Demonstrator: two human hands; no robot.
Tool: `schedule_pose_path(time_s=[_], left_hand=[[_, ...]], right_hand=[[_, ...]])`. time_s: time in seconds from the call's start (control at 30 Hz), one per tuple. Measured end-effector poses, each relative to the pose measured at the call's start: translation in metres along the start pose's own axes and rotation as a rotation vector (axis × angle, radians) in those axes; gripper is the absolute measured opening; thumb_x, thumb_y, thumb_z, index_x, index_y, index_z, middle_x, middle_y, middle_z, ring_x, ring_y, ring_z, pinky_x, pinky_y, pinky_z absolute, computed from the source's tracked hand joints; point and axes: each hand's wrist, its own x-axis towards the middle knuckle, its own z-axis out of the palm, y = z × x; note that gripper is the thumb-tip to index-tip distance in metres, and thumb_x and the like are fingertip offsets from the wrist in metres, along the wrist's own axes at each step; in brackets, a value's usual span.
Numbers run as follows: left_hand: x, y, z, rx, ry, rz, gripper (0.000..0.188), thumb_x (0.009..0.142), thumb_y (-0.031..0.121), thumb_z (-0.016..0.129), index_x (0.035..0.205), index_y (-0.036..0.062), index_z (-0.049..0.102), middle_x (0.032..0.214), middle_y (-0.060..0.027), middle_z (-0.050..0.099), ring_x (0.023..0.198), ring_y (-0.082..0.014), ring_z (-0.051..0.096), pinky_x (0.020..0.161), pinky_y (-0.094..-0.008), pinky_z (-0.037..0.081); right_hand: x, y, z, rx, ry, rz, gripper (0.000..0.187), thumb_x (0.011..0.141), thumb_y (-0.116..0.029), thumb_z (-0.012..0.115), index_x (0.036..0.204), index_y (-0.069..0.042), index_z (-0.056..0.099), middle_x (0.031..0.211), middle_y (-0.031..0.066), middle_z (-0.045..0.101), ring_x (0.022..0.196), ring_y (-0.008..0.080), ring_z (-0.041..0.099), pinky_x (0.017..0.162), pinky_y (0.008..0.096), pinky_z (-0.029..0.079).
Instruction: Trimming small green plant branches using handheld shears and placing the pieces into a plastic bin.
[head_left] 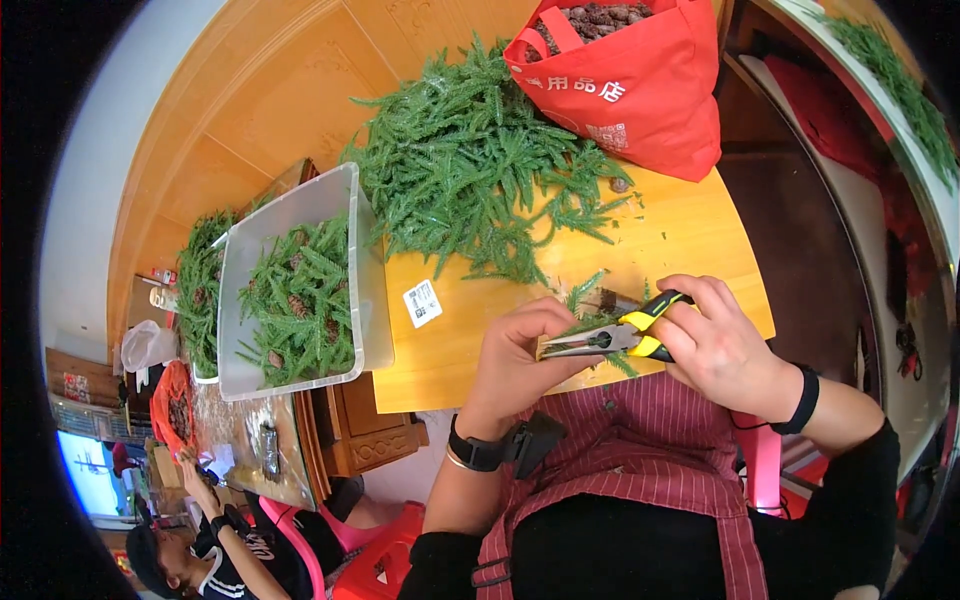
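Note:
My right hand [715, 345] grips a pair of pliers [648, 325] with yellow and black handles. Their jaws point left, toward my left hand [515, 360]. Thumb and fingers of that left hand are closed on a green pine-like sprig [585, 291] beside the jaws; the jaws partly cover the pinched end, so I cannot tell whether they bite on it. Both hands are over the near edge of the yellow table [440, 370]. A large heap of green sprigs [450, 165] lies farther back on the tabletop.
A red bag [630, 100] of pine cones [600, 22] stands at the back right. One loose cone [619, 185] and a white label [422, 303] lie on the table. Left is a clear plastic bin [357, 300] of sprigs with cones. A co-worker [235, 550] sits at lower left.

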Motion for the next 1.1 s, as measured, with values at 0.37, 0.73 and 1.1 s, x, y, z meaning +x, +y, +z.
schedule_pose_path(time_s=[0.37, 0.73, 1.1], left_hand=[[0.000, -0.006, -0.003, -0.106, 0.088, -0.140, 0.017, 0.061, -0.006, 0.071, 0.074, -0.0008, 0.061, 0.076, -0.0038, 0.055, 0.074, -0.0127, 0.051, 0.068, -0.0241, 0.039], [-0.008, -0.027, -0.003, -0.385, 0.228, -0.310, 0.015, 0.068, -0.007, 0.066, 0.081, -0.0004, 0.061, 0.091, -0.0082, 0.062, 0.082, -0.0135, 0.058, 0.075, -0.0246, 0.046], [-0.012, -0.022, -0.011, -0.238, 0.159, -0.178, 0.017, 0.065, -0.008, 0.067, 0.075, 0.0018, 0.056, 0.080, -0.0039, 0.055, 0.079, -0.0122, 0.051, 0.073, -0.0241, 0.040]], right_hand=[[0.003, 0.007, 0.006, 0.051, -0.112, 0.007, 0.028, 0.063, -0.020, 0.068, 0.079, -0.002, 0.053, 0.070, 0.0108, 0.055, 0.082, 0.0274, 0.052, 0.072, 0.0369, 0.043], [0.003, 0.014, 0.027, 0.087, -0.126, 0.018, 0.034, 0.070, -0.033, 0.066, 0.075, -0.002, 0.053, 0.063, 0.0128, 0.055, 0.061, 0.0270, 0.054, 0.054, 0.0354, 0.046], [0.024, 0.013, 0.006, 0.791, -0.307, 0.455, 0.022, 0.079, -0.021, 0.059, 0.081, 0.000, 0.054, 0.062, 0.0122, 0.053, 0.054, 0.0225, 0.054, 0.052, 0.0305, 0.041]])
